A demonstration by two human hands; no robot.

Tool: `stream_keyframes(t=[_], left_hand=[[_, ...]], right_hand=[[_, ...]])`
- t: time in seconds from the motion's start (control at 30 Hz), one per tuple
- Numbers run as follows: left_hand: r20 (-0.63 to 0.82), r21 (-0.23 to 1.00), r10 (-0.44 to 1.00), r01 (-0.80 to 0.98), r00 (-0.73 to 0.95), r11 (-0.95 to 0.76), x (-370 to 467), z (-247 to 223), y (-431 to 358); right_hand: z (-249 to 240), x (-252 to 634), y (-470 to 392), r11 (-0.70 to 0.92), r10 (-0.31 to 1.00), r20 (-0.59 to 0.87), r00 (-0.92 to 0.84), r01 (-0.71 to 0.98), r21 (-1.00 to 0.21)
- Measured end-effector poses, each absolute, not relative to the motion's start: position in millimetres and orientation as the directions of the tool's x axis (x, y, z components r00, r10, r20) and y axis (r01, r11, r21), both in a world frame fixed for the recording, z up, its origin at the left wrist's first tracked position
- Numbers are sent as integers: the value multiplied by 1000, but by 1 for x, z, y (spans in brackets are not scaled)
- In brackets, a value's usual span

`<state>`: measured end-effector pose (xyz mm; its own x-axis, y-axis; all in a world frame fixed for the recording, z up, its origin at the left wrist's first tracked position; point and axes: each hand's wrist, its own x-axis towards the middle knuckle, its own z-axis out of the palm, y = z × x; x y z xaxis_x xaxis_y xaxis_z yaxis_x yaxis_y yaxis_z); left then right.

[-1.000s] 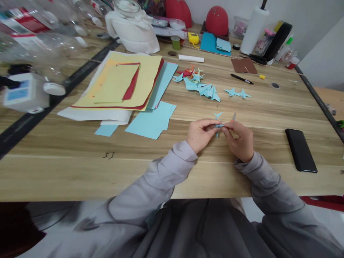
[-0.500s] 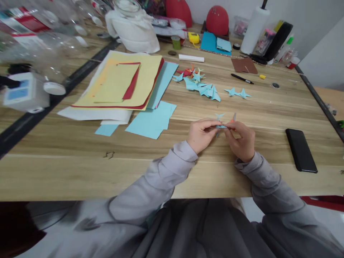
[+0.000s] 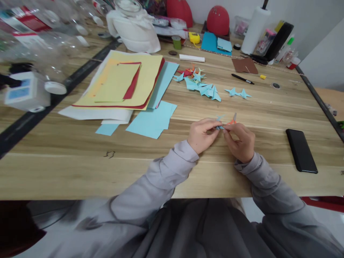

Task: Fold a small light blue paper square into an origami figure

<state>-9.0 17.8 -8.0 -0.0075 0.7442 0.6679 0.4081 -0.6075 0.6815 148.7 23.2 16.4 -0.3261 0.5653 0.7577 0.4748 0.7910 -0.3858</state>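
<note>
Between my two hands is a small light-blue folded paper piece [image 3: 220,127], mostly covered by my fingertips. My left hand [image 3: 202,135] pinches it from the left, thumb and fingers closed. From the right, my right hand [image 3: 240,141] pinches its other side. A light-blue origami crane [image 3: 220,117] shows just beyond the fingertips; whether it joins the held piece I cannot tell. Orange-handled scissors [image 3: 234,119] lie behind my right hand, partly hidden by it. Farther back sit two blue paper cranes [image 3: 238,93] and a cluster of blue, red and orange cranes [image 3: 202,89].
Left of my hands lie blue paper sheets [image 3: 152,122] and a stack of yellow, red and white paper [image 3: 152,82]. A black phone [image 3: 301,150] rests at the right. A pen [image 3: 242,79] and brown paper [image 3: 244,66] lie farther back. Plastic bottles [image 3: 55,71] crowd the far left.
My right fingers have shifted slightly along the blue paper, and more of the orange scissor handle shows behind them. My left hand keeps nearly the same place.
</note>
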Motion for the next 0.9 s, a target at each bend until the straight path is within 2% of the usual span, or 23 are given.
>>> stream_keyframes(t=[0.27,0.43,0.53,0.63,0.7,0.8,0.9], left_hand=[[686,662,728,432,-19,-612,-11,-7,19],[672,683,739,426,-48,-594,-11,-8,20],[685,671,727,427,-44,-606,-11,-7,21],[677,685,733,424,-71,-592,-12,-6,22],[672,693,736,420,-81,-586,-12,-5,23],[672,695,735,423,-95,-581,-13,-6,24],[654,713,747,430,-122,-554,-13,-7,25]], right_hand=[[16,151,23,816,528,769,-361,468,-340],[18,151,21,770,578,752,-317,516,-374],[16,152,26,645,696,701,-158,566,-513],[11,156,37,410,852,519,61,539,-736],[6,159,45,280,897,421,133,567,-775],[-1,164,53,192,926,370,75,750,-632],[-7,168,55,220,923,382,-42,873,-436]])
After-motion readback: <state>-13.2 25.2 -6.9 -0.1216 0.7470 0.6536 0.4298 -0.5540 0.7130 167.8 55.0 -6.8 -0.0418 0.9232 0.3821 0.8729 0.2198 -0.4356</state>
